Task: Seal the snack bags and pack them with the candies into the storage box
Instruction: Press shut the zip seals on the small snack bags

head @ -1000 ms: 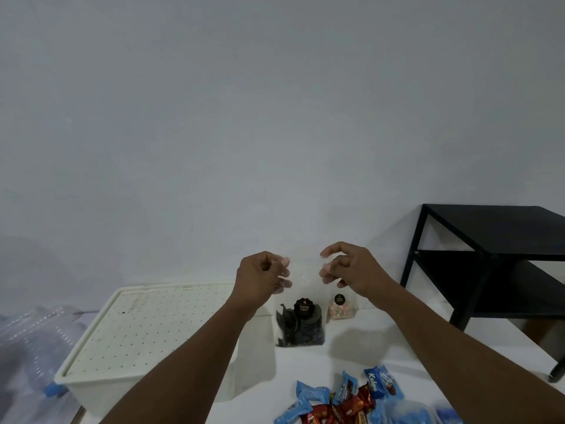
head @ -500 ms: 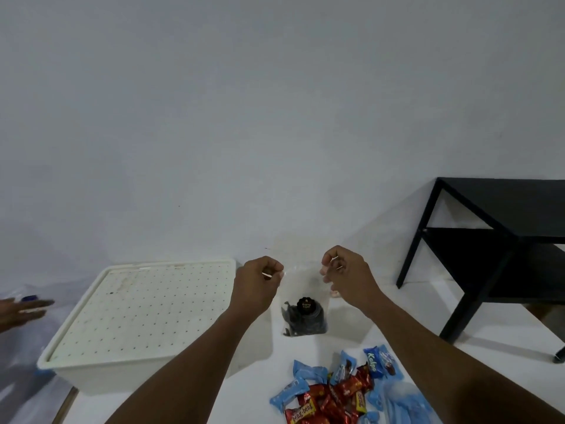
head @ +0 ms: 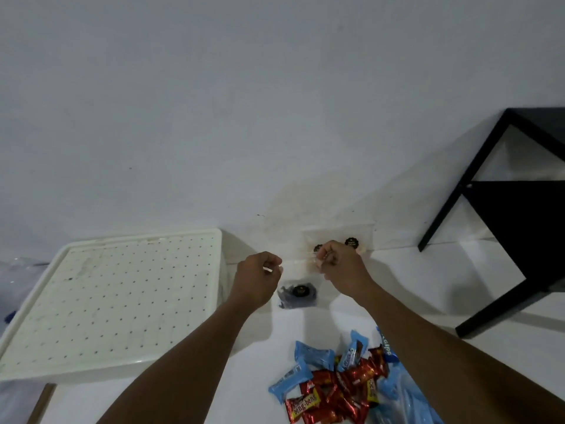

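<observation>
White plastic makes up the biggest task thing here: one box (head: 113, 301), lid on, at the left of the pale surface (head: 412, 289). It looks rigid and fairly light, best lifted by its rim with both hands. The lid has to come off before anything goes in.

One black side table (head: 519, 228) stands at the right, apart from the work.

Near the front lies one heap of candies (head: 333, 384), roughly seven red wrappers and about six blue. They overlap, so the count is not sure. They look small, light and slick, and scooping them by the handful should go better than picking them up singly.

Three clear bags show. Two back bags (head: 354, 244) lean at the wall, each with a round black label, partly hidden by the right grip (head: 339, 264). The held bag (head: 298, 296) hangs between the grips, just right of the box, with its dark contents sagging low. Whether it touches the surface I cannot tell.

The film looks thin, floppy and slippery, with the weight at the bottom, so the top strip is the place to hold it. The left grip (head: 260, 276) pinches that strip's left end with curled fingers, and the right grip pinches the other end.
</observation>
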`<act>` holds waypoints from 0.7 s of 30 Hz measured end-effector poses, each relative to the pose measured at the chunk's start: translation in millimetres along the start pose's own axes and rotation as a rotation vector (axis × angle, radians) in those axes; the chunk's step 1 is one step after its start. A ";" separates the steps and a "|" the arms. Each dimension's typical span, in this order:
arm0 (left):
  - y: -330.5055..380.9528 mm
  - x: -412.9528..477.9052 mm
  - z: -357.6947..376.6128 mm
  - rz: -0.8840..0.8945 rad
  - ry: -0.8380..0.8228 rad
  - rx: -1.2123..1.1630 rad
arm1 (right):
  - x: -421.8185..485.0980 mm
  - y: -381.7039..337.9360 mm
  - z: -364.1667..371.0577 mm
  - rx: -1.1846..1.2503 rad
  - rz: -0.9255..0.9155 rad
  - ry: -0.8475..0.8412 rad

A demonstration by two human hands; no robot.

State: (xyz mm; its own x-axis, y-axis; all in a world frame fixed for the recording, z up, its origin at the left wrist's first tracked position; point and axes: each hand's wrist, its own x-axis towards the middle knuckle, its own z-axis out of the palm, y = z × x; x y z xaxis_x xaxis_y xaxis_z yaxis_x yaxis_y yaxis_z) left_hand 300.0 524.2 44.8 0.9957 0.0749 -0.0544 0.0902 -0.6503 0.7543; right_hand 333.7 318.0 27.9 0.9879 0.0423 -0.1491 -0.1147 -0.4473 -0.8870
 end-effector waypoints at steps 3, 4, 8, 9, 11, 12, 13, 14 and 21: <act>-8.4 22.6 8.2 -0.033 -0.023 0.015 | 25.3 7.7 6.9 -0.016 0.022 0.001; -11.5 30.6 10.4 -0.039 -0.028 0.017 | 33.6 9.5 8.9 -0.022 0.026 0.002; -19.6 57.4 13.9 -0.078 -0.088 0.031 | 61.0 8.3 13.9 -0.057 0.034 0.018; -20.6 62.5 13.8 -0.096 -0.104 0.030 | 67.0 7.6 14.6 -0.045 0.041 0.030; -22.1 71.1 13.0 -0.123 -0.122 0.008 | 76.3 6.0 15.2 -0.023 0.056 0.052; -22.6 73.8 12.3 -0.129 -0.124 0.006 | 78.7 5.2 15.0 -0.019 0.055 0.064; -22.7 74.9 11.2 -0.130 -0.125 0.014 | 79.6 4.1 14.9 -0.022 0.052 0.078; -22.8 74.8 10.2 -0.130 -0.126 0.022 | 79.0 3.5 14.9 -0.024 0.050 0.092; -10.6 38.8 5.2 -0.112 -0.183 0.037 | 36.1 -1.0 8.9 0.014 0.082 0.096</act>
State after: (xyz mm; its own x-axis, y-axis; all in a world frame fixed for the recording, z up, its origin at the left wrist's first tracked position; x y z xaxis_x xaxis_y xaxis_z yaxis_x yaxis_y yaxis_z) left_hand 337.9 530.1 31.2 0.9663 0.0116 -0.2572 0.1978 -0.6731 0.7126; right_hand 368.6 328.0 19.5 0.9806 -0.0802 -0.1790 -0.1961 -0.4332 -0.8797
